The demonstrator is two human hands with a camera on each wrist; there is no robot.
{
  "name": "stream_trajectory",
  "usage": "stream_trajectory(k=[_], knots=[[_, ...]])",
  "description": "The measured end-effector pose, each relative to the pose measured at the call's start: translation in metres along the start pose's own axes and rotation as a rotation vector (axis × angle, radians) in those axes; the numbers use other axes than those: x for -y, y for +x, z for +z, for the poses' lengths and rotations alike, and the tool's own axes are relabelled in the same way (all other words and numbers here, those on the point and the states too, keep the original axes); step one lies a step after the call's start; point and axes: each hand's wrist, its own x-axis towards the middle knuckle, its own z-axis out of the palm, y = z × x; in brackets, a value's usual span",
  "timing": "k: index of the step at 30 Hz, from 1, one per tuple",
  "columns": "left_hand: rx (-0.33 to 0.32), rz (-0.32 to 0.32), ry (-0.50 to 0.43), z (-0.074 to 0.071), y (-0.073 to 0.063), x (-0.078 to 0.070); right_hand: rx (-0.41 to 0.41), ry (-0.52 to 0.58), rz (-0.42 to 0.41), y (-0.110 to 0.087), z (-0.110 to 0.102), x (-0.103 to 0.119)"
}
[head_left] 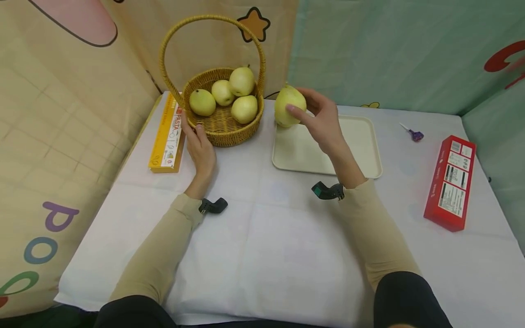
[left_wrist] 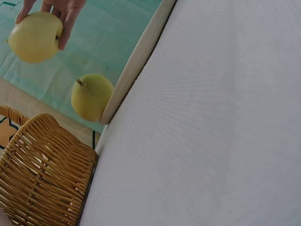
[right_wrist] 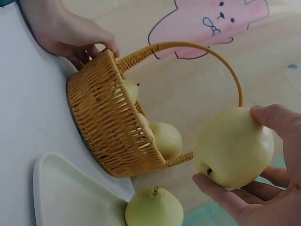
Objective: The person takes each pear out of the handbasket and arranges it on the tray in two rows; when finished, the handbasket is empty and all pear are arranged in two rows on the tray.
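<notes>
My right hand [head_left: 321,116] holds a pale green pear [right_wrist: 235,146], thumb on one side and fingers on the other, raised over the left end of a cream tray [head_left: 303,152]. A second pear [left_wrist: 91,96] stands on that end of the tray, below the held one, mostly hidden behind it in the head view. At the left, my left hand [head_left: 201,148] grips the near-left rim of a woven basket [head_left: 229,139] with a tall arched handle. Several pears [head_left: 244,109] lie inside the basket.
A yellow pasta box [head_left: 166,136] lies left of the basket, close to my left hand. Toward the right are a purple-wrapped lollipop [head_left: 416,135] and a red box [head_left: 451,182]. A printed curtain [head_left: 389,54] hangs behind the white-covered table [head_left: 262,255].
</notes>
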Motion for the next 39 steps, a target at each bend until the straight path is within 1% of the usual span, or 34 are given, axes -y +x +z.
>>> stream_trajectory(k=[3, 7, 11, 17, 21, 24, 28, 35, 39], knots=[[0.003, 0.005, 0.004, 0.001, 0.0, 0.0, -0.054, 0.047, 0.03, -0.006, -0.012, -0.004], [0.006, 0.003, 0.005, 0.0, 0.0, 0.0, -0.124, 0.086, 0.069, -0.007, -0.024, -0.01], [0.007, -0.022, 0.01, -0.001, 0.0, 0.0, -0.166, 0.091, 0.112, -0.006, -0.034, -0.013], [0.01, -0.007, -0.003, -0.002, 0.002, 0.0, -0.247, 0.049, 0.217, -0.006, -0.05, -0.01], [0.012, -0.016, -0.013, -0.001, 0.003, 0.0, -0.295, -0.022, 0.285, -0.006, -0.062, -0.014], [0.016, -0.019, -0.014, 0.0, 0.002, 0.0, -0.326, -0.118, 0.34, -0.008, -0.07, -0.021], [0.016, -0.016, -0.021, 0.0, 0.003, 0.001, -0.346, -0.243, 0.394, -0.007, -0.074, -0.036], [0.017, -0.028, -0.015, -0.001, 0.002, 0.0, -0.38, -0.508, 0.389, -0.008, -0.067, -0.063], [0.029, -0.034, -0.01, -0.001, 0.002, -0.001, -0.383, -0.567, 0.367, -0.009, -0.063, -0.071]])
